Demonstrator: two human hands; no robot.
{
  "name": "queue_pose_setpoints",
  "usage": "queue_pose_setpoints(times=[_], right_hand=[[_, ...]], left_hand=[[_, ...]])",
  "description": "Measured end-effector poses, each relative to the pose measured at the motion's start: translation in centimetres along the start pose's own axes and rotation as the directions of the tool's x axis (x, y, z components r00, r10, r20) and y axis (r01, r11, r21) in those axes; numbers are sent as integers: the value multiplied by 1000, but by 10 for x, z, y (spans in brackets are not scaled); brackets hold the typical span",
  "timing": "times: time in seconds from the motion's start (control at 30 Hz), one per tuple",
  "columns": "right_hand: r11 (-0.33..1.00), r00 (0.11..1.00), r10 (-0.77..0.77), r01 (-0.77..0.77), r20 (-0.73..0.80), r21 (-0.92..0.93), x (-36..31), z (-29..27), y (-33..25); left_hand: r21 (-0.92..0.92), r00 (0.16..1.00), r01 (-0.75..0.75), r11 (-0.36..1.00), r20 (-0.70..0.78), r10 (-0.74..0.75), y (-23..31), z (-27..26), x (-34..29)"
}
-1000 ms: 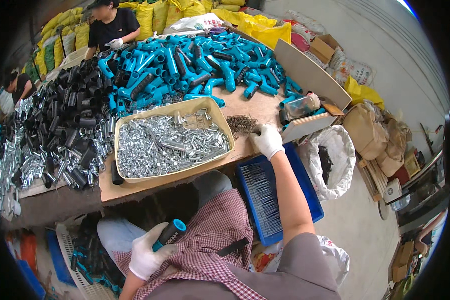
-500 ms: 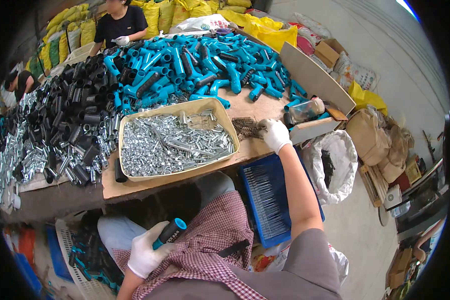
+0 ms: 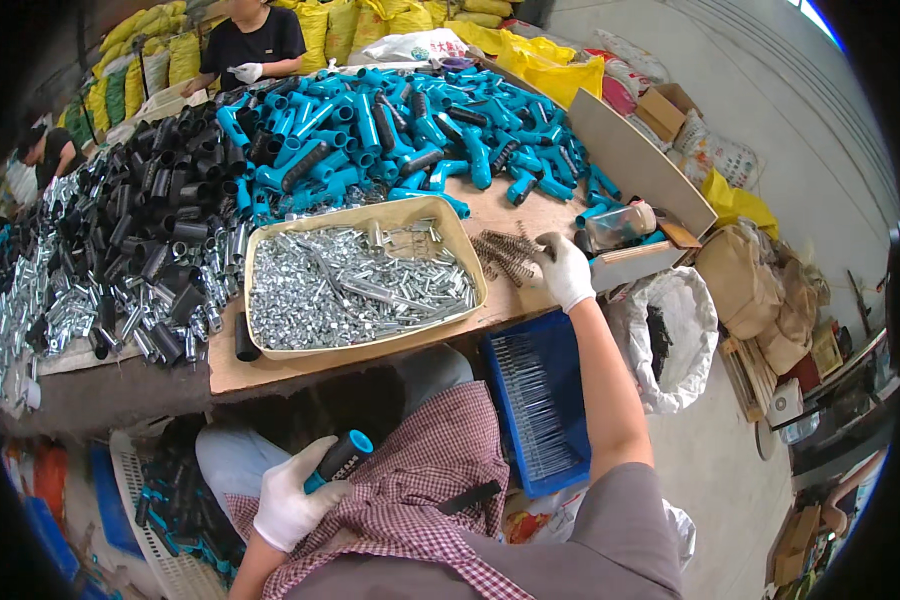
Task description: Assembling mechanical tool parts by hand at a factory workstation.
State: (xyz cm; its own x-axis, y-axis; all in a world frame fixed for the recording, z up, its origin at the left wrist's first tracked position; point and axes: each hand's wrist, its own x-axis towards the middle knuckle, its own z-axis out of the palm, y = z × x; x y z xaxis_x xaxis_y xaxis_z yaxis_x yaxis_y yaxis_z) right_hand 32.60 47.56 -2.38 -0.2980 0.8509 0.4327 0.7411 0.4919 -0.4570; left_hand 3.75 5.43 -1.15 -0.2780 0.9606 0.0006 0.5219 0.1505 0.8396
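My left hand [image 3: 295, 497], in a white glove, is wrapped round a black tubular handle [image 3: 345, 456] with a teal end ring, over my lap. On the table's right part, my gloved right hand [image 3: 566, 272] has its fingers curled at a small heap of dark coil springs [image 3: 503, 254]. Thumb and fingertips pinch at the ends of the springs; how many they grip cannot be made out. Just left of the springs stands a cream tray [image 3: 368, 346] filled with small silvery metal pins and tubes.
Teal handle shells [image 3: 480, 160], black sleeves [image 3: 160, 190] and metal tubes [image 3: 60, 310] are piled behind and left. A clear jar [image 3: 618, 226] lies by the right board [image 3: 640, 150]. Below are a blue crate of rods [image 3: 535, 400] and a white sack [image 3: 675, 340]. Two people work beyond.
My right hand has shifted slightly right and its fingers have drawn back to the near edge of the spring heap. My left hand keeps its hold on the handle.
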Motion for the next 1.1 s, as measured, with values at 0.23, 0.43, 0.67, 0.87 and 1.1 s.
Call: queue_pose_setpoints(times=[0.23, 0.43, 0.67, 0.87, 1.1], right_hand=[[977, 984, -137, 116, -110, -178, -8, 19, -8], [995, 950, -17, 48, -312, 92, -17, 18, -14], [710, 807, -556, 338, 199, 617, -109, -11, -191], [651, 708, -657, 361, 258, 668, -131, 0, -224], [760, 767, -578, 382, 278, 526, -132, 12, -243]], left_hand=[[-9, 1000, 26, 1000, -2, -26, 2, -4, 4], [10, 1000, -22, 1000, -11, 22, 13, -6, 14], [35, 1000, -21, 999, 0, 21, 8, -7, 23], [356, 937, -330, 874, 10, 350, 11, -18, 30], [384, 937, -335, 860, 37, 348, -2, -19, 32]])
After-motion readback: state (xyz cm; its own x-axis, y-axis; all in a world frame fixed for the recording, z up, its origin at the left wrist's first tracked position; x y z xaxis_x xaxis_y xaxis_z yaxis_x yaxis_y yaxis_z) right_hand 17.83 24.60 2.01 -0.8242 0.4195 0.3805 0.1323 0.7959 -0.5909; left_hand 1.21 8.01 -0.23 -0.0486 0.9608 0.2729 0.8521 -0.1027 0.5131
